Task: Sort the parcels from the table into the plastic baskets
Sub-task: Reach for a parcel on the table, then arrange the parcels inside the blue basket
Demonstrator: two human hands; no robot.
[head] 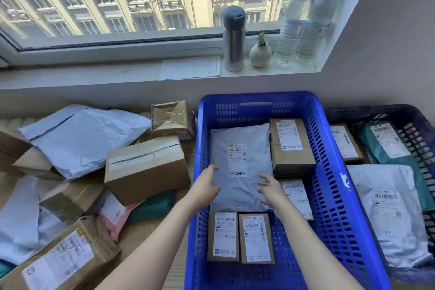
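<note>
A grey poly mailer [240, 148] with a white label lies flat in the bright blue basket [329, 172]. My left hand [207, 183] is at the mailer's left edge, fingers loosely bent. Over the mailer's lower right part, my right hand [270, 189] has its fingers spread. Neither hand clearly grips it. Brown boxes [290, 146] and small labelled parcels [256, 238] lie around the mailer in the same basket. To the right, a dark blue basket [421, 129] holds a white mailer [388, 214], a green mailer and a brown box.
Unsorted parcels cover the table on the left: a large cardboard box [146, 167], a pale blue mailer [82, 139], a pink mailer [115, 216] and a labelled box [63, 259]. On the windowsill stand a flask [233, 40], a small vase and two water bottles.
</note>
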